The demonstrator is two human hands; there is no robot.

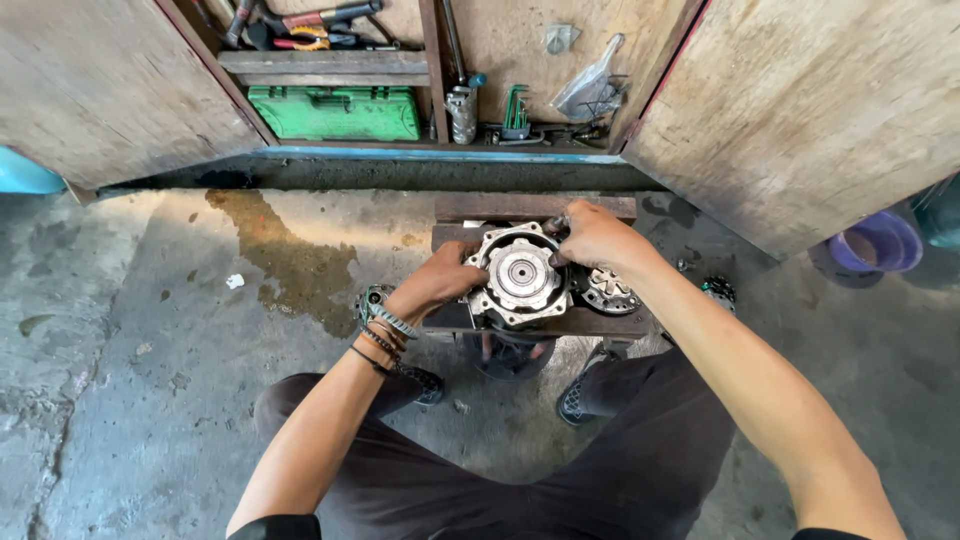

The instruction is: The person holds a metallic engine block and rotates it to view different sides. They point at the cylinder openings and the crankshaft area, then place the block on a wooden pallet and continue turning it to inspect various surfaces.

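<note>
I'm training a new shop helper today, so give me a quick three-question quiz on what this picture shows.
1. True or false: both hands touch the round metal housing.
2. Which wrist wears the bracelets? A left, B right.
3. Fill in: the green toolbox sits inside the open wooden ____.

Key
1. True. The left hand holds its left edge, and the right hand grips its upper right edge.
2. A.
3. Cabinet; the toolbox lies under a shelf of hand tools.
</note>
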